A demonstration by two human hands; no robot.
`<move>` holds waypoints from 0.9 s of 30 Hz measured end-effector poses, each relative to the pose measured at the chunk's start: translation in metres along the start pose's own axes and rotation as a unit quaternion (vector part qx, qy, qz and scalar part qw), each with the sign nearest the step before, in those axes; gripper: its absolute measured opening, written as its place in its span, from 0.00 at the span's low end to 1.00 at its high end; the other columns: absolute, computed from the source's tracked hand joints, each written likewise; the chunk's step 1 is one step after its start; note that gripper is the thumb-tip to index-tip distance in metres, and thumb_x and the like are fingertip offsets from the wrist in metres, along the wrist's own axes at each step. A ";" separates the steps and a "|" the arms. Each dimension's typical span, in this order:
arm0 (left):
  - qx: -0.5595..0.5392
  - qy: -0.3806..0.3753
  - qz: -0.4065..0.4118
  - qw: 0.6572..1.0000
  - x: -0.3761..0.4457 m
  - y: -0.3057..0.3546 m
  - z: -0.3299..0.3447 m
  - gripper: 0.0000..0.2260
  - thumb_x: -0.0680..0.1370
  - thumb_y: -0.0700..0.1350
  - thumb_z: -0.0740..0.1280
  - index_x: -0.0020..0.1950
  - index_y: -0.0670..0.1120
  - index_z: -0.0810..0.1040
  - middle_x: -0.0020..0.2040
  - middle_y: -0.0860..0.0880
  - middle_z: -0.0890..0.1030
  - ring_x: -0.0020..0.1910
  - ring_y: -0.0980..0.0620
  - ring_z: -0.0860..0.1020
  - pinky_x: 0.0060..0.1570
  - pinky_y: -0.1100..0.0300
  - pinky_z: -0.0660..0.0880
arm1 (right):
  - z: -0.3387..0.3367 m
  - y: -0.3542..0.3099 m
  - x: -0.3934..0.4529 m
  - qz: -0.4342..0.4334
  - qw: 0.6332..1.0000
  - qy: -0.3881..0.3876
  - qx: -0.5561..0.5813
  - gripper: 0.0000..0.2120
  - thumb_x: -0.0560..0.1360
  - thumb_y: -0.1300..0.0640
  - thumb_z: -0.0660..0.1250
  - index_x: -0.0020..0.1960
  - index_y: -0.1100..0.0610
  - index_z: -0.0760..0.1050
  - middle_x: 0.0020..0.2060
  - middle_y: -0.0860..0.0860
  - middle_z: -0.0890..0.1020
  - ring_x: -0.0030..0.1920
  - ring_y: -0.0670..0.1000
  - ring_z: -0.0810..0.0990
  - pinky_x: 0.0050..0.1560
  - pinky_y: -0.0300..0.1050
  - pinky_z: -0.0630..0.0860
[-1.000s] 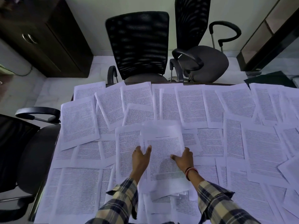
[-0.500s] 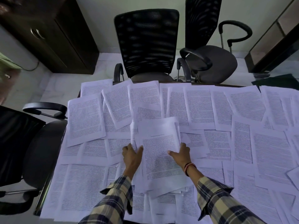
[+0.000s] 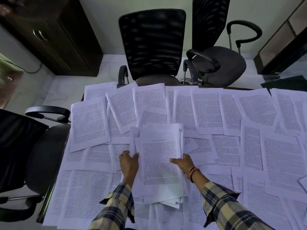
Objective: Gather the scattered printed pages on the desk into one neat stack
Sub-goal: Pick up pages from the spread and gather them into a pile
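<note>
A loose stack of printed pages (image 3: 159,163) lies in front of me in the middle of the desk, its lower edges uneven. My left hand (image 3: 128,163) grips the stack's left edge, fingers curled over it. My right hand (image 3: 182,163) holds the right edge, thumb on the top sheet. Many single printed pages (image 3: 207,112) lie scattered and overlapping over the whole desk around the stack. One sheet (image 3: 89,123) at the far left overhangs the desk edge.
A black mesh chair (image 3: 152,44) stands behind the desk's far edge, a second chair (image 3: 221,63) to its right. Another chair (image 3: 33,155) sits at the desk's left side. A dark cabinet (image 3: 49,34) stands at the back left.
Both hands have closed in on the sides of the stack and gripped its edges. The sheets in the stack have been pushed closer together.
</note>
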State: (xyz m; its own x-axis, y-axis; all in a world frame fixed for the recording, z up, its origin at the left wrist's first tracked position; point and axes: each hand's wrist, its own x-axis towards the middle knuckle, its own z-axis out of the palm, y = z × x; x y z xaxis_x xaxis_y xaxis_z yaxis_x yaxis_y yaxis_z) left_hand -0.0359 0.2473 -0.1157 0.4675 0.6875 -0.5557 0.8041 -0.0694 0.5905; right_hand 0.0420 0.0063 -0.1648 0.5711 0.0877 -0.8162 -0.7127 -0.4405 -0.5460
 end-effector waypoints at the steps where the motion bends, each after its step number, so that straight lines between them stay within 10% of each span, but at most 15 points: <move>1: -0.003 -0.002 0.006 1.000 0.001 -0.001 -0.003 0.10 0.79 0.45 0.72 0.57 0.40 0.80 0.55 0.42 0.83 0.53 0.40 0.81 0.52 0.49 0.79 | 0.002 -0.012 -0.019 0.010 1.000 0.011 -0.010 0.58 0.61 0.38 0.83 0.78 0.66 0.61 0.74 0.56 0.70 0.73 0.59 0.71 0.73 0.50 0.70; 5: -0.046 -0.037 0.040 0.997 0.000 -0.001 -0.007 0.10 0.81 0.38 0.67 0.40 0.43 0.75 0.36 0.48 0.77 0.36 0.49 0.74 0.33 0.59 0.69 | 0.001 -0.009 -0.024 0.017 0.997 0.058 -0.046 0.41 0.67 0.49 0.83 0.70 0.67 0.69 0.66 0.61 0.76 0.65 0.60 0.77 0.64 0.51 0.76; 12: -0.066 -0.066 0.074 0.993 0.019 0.013 -0.007 0.13 0.82 0.38 0.65 0.38 0.42 0.72 0.34 0.48 0.74 0.35 0.50 0.69 0.35 0.57 0.64 | -0.008 -0.013 -0.023 -0.065 0.989 0.111 -0.076 0.23 0.62 0.55 0.85 0.40 0.64 0.74 0.42 0.61 0.84 0.41 0.59 0.83 0.36 0.44 0.76; 18: 0.013 -0.043 0.134 0.990 0.043 0.043 0.001 0.12 0.84 0.41 0.62 0.40 0.46 0.74 0.41 0.45 0.78 0.43 0.43 0.76 0.39 0.54 0.69 | -0.019 -0.029 -0.015 -0.109 0.984 0.116 -0.079 0.20 0.67 0.57 0.83 0.50 0.65 0.77 0.46 0.54 0.84 0.46 0.55 0.83 0.37 0.37 0.75; 22: 0.096 -0.071 0.144 0.982 0.058 0.051 0.016 0.15 0.84 0.46 0.63 0.69 0.42 0.75 0.66 0.37 0.73 0.64 0.35 0.72 0.65 0.44 0.70 | -0.015 -0.032 0.001 -0.112 0.977 0.150 -0.106 0.26 0.67 0.53 0.82 0.56 0.62 0.72 0.52 0.57 0.79 0.52 0.57 0.80 0.49 0.46 0.78; 27: 0.012 -0.137 0.105 0.985 0.048 0.058 0.021 0.28 0.79 0.52 0.73 0.75 0.45 0.68 0.65 0.45 0.77 0.62 0.41 0.78 0.58 0.47 0.77 | -0.007 -0.039 0.000 -0.097 0.994 0.058 -0.002 0.32 0.70 0.56 0.80 0.67 0.57 0.67 0.57 0.51 0.80 0.57 0.54 0.80 0.62 0.49 0.77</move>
State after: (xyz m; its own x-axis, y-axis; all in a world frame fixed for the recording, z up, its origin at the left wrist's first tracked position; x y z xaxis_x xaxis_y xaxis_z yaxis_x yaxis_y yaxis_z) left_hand 0.0405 0.2605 -0.1207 0.7035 0.4355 -0.5617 0.6859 -0.2086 0.6972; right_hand 0.0726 0.0170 -0.1417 0.7411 0.0671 -0.6680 -0.5833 -0.4284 -0.6901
